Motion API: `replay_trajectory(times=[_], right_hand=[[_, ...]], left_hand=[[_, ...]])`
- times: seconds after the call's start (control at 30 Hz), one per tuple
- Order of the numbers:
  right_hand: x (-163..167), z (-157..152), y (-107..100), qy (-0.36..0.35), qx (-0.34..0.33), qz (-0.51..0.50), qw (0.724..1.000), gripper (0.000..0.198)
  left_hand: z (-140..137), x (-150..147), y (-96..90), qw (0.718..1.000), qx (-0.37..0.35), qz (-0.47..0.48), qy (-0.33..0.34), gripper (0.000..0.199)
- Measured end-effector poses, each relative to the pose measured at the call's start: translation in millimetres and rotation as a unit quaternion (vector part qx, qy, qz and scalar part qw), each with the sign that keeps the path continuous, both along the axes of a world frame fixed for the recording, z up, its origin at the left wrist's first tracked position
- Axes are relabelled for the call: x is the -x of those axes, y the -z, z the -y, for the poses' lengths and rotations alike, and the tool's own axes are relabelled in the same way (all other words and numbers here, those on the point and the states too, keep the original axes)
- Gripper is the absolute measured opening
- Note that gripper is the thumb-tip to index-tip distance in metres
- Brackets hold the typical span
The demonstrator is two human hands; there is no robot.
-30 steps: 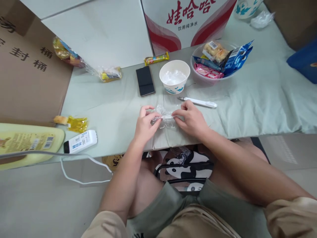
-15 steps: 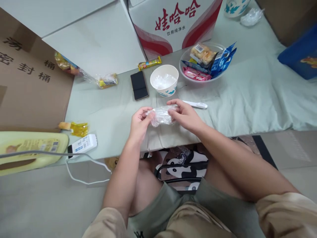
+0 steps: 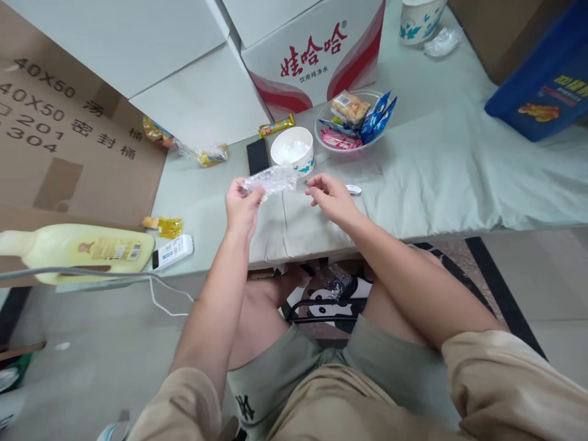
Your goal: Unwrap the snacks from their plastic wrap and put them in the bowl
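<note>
My left hand (image 3: 242, 207) pinches one end of a crumpled clear plastic wrap (image 3: 274, 179). The wrap stretches to the right, in front of a white paper bowl (image 3: 304, 165) with a blue-green leaf print and white, crinkled contents I cannot make out. To the right of the wrap and apart from it is my right hand (image 3: 333, 197), its fingers loosely bent and spread, with nothing visible in them. Beyond that hand, partly hidden by it, lies a slim white object (image 3: 354, 190). A dark phone (image 3: 258, 157) rests left of the bowl.
A clear bowl of packaged snacks (image 3: 353, 153) stands behind, near a white-and-red carton (image 3: 316, 61). At left are a yellow bottle (image 3: 92, 248), a white box-shaped device (image 3: 173, 252) and a cardboard box (image 3: 92, 122). A blue container (image 3: 537, 86) stands at right.
My right hand has let go of the plastic wrap and is now apart from it. The left hand has carried the wrap up toward the paper bowl. The camera view has shifted.
</note>
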State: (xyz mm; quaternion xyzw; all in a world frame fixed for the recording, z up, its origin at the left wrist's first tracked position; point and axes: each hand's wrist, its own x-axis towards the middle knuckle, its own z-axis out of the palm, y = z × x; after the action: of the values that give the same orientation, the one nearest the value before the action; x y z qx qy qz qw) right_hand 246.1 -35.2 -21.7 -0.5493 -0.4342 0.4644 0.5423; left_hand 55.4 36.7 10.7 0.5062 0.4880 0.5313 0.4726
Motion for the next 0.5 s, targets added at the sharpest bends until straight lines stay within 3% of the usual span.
replay_trajectory(times=[0.07,0.13,0.23,0.27,0.33,0.43,0.5], right_hand=[[-0.9,1.3,-0.1,-0.002,0.011,0.018,1.000,0.012],[0.0,1.5,0.1,-0.017,0.014,0.043,0.999,0.011],[2.2,-1.1,-1.4,-0.054,0.003,0.099,0.994,0.009],[2.5,-2.6,-2.4,-0.063,0.000,0.116,0.991,0.009],[2.7,-5.7,-4.3,-0.072,-0.003,0.136,0.988,0.010],[2.5,-9.1,-5.3,-0.074,0.003,0.141,0.987,0.011],[3.1,-9.7,-4.7,-0.080,0.014,0.143,0.986,0.013]], left_hand=[[-15.5,-5.9,-17.9,0.994,-0.073,-0.081,-0.030,0.033],[-30.7,-18.7,-35.8,0.967,-0.141,-0.209,-0.042,0.030],[-50.2,-51.5,-53.8,0.867,-0.190,-0.460,0.000,0.029],[-56.2,-64.1,-56.6,0.825,-0.186,-0.532,0.031,0.027],[-68.6,-87.5,-58.8,0.791,-0.171,-0.580,0.090,0.025],[-87.7,-110.2,-60.9,0.760,-0.093,-0.612,0.199,0.024],[-98.4,-116.2,-64.5,0.755,-0.029,-0.604,0.252,0.021]])
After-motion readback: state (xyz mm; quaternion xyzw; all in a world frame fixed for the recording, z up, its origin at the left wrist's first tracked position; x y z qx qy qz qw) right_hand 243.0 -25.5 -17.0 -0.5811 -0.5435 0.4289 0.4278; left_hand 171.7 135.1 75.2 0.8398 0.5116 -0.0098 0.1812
